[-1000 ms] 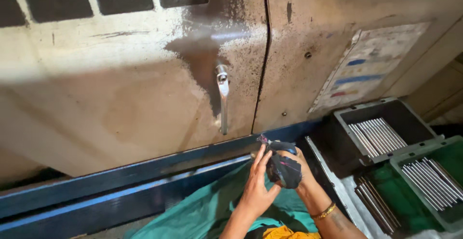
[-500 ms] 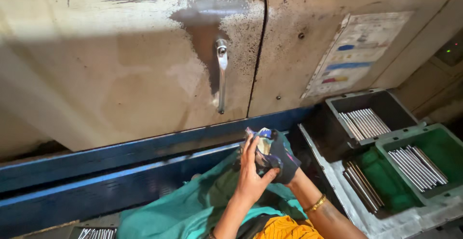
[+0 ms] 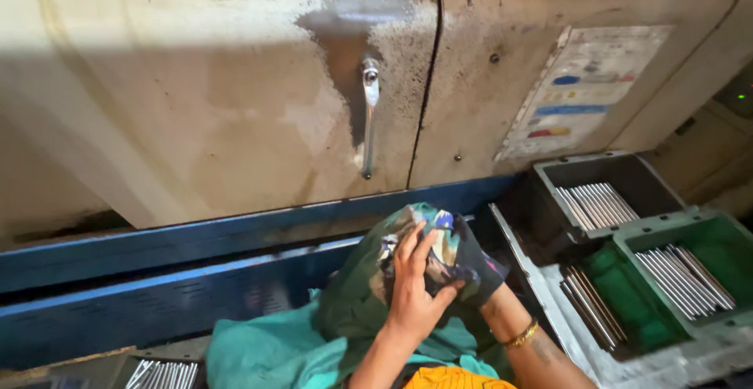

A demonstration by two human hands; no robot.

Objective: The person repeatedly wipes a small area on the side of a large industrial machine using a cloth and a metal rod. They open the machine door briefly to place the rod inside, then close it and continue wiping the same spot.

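Observation:
A dark, multi-coloured rag (image 3: 449, 249) is bunched between my two hands, in front of a machine's blue lower rail (image 3: 196, 241). My left hand (image 3: 412, 295) presses on the rag from the near side, its fingers spread over the cloth. My right hand (image 3: 494, 304) is mostly hidden under the rag. Only its wrist shows, with a gold bangle (image 3: 522, 334) on it. A darker green fold of cloth (image 3: 353, 295) hangs down to the left of my left hand.
A beige machine door with a metal handle (image 3: 369, 114) and a coloured chart sticker (image 3: 580, 91) fills the background. At right stand a grey bin (image 3: 549, 171) and green bins (image 3: 725, 236) holding metal rods. A teal cloth (image 3: 267, 350) covers my lap, with more rods (image 3: 161, 373) at bottom left.
My hands have dropped a little and moved apart from the rail. The rag has spread wider over my right hand, and my left hand now lies flatter on it.

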